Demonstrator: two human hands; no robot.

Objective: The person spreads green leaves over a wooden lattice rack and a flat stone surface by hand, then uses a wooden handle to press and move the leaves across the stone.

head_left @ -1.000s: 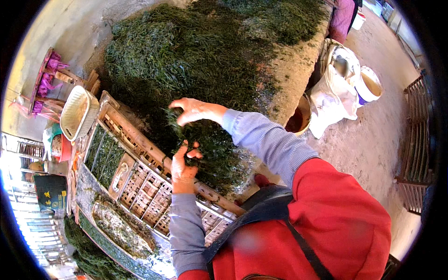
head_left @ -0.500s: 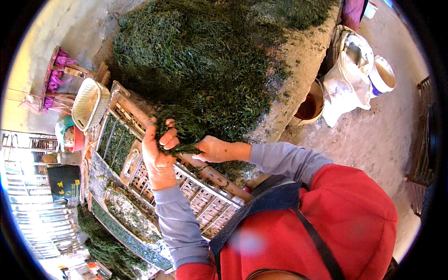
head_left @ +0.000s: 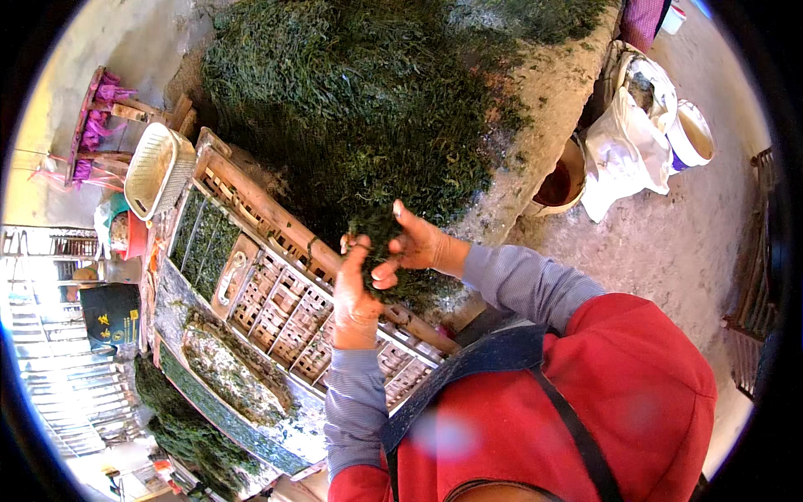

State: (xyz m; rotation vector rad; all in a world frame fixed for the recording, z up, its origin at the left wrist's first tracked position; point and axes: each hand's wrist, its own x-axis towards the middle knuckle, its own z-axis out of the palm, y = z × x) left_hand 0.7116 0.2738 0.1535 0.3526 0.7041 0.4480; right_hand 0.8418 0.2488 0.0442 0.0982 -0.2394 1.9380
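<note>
A small clump of dark green, seaweed-like strands [head_left: 376, 230] is between my two hands, over the near edge of a big heap [head_left: 351, 117] of the same strands. My right hand [head_left: 421, 248] curls its fingers round the clump from the right, with the thumb raised. From the left and a little nearer, my left hand [head_left: 357, 305] presses its bent fingers against it. Some fingertips are hidden in the greens. Beneath my left hand lies a slatted wooden rack [head_left: 280, 305] with woven strips; green strands cover its far left end.
A pale plastic basket [head_left: 159, 171] stands beyond the rack's left end. The heap rests on a rough stone ledge [head_left: 560, 100]. Right of it are a bucket with dark red contents [head_left: 562, 180], a white sack [head_left: 627, 142] and a white bucket [head_left: 691, 138]. More greens [head_left: 188, 427] lie lower left.
Both hands have moved right, closer together, and my right hand has turned from a closed pinch to curled fingers with the thumb up. More of the rack shows.
</note>
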